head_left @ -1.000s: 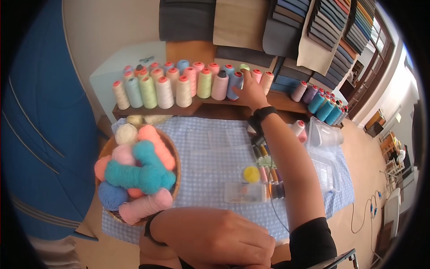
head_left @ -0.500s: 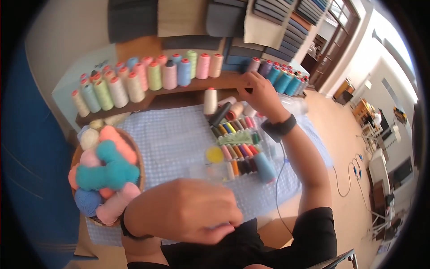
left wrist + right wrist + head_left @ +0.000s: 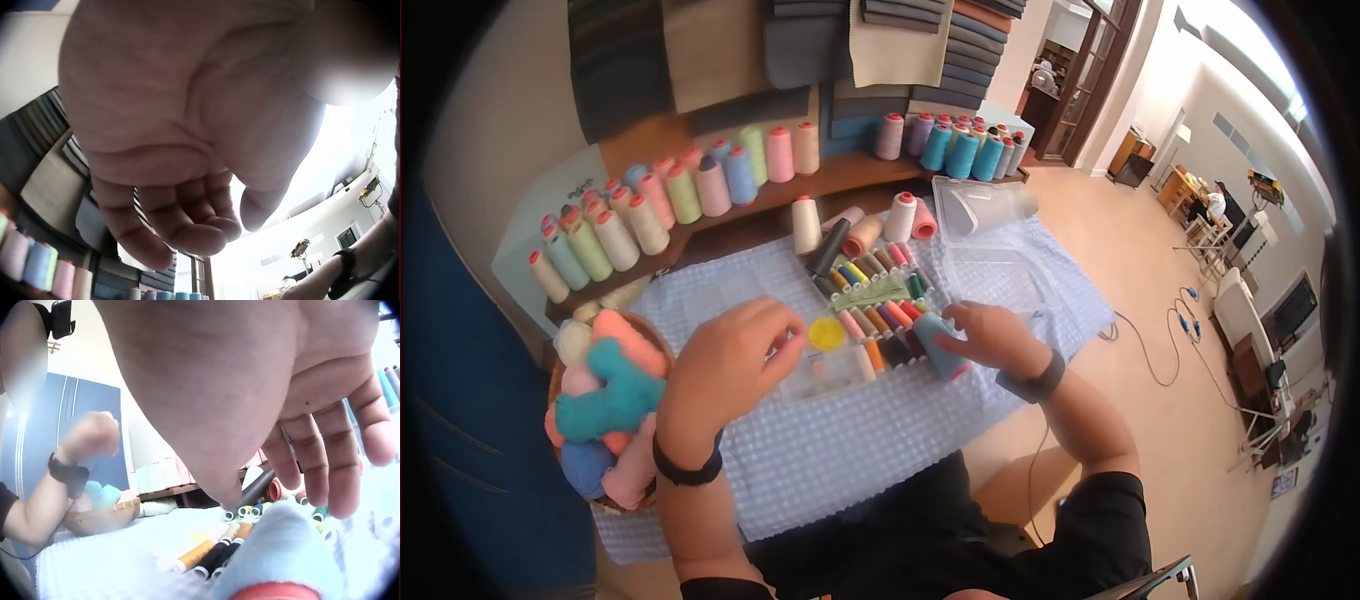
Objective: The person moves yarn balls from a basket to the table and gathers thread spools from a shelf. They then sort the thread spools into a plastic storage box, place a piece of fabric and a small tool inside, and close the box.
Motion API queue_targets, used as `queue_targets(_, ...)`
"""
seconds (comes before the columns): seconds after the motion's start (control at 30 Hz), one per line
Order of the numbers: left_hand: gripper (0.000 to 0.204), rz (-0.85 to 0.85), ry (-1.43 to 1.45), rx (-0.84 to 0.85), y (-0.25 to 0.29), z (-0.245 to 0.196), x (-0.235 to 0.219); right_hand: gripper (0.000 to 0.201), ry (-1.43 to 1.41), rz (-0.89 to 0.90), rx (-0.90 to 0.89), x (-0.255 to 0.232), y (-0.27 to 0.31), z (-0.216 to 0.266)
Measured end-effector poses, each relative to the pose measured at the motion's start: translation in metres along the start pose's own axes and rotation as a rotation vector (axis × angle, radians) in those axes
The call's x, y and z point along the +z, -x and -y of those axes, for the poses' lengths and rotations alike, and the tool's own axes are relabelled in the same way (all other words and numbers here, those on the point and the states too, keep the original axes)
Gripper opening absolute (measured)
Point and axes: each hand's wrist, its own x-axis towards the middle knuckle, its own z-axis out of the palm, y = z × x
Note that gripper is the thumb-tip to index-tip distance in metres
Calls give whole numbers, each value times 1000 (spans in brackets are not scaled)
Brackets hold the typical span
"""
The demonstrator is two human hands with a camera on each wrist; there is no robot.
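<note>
My right hand (image 3: pixel 995 340) hovers beside a light blue thread cone (image 3: pixel 940 348) lying on the cloth, fingertips right at its narrow end. In the right wrist view the fingers are spread and relaxed above that cone (image 3: pixel 281 550). My left hand (image 3: pixel 730 375) hangs over the left part of the table, fingers loosely bent, palm bare in the left wrist view. Between the hands lie rows of small colored thread spools (image 3: pixel 880 318), crossed by a green strip (image 3: pixel 872 291). A yellow disc (image 3: pixel 827 334) and a clear plastic box (image 3: pixel 820 378) lie near the left hand.
A wicker basket (image 3: pixel 662 345) of yarn stands left on the checked cloth (image 3: pixel 840 440). Behind, a wooden shelf (image 3: pixel 700 233) carries many thread cones. A black cone (image 3: pixel 830 245) and a white cone (image 3: pixel 900 217) stand before it. Clear containers (image 3: pixel 980 215) lie right; a cable (image 3: pixel 1040 480) hangs near the right arm.
My right hand has left the cones on the shelf and come down to the light blue cone. My left hand has moved left and forward over the table. The head view has swung right.
</note>
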Motion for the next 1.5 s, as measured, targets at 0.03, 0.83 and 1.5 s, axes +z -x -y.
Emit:
queue_targets(0.03,9,4,-8,4,0,5,3,43,-9,12,10,2,2,1)
queue_targets(0.83,12,16,-4,77,-3,18,6,86,-227,-256,68,-44,-24,21)
queue_targets(1.5,10,-58,9,110,-6,34,11,71,-335,-535,97,5,-354,-9)
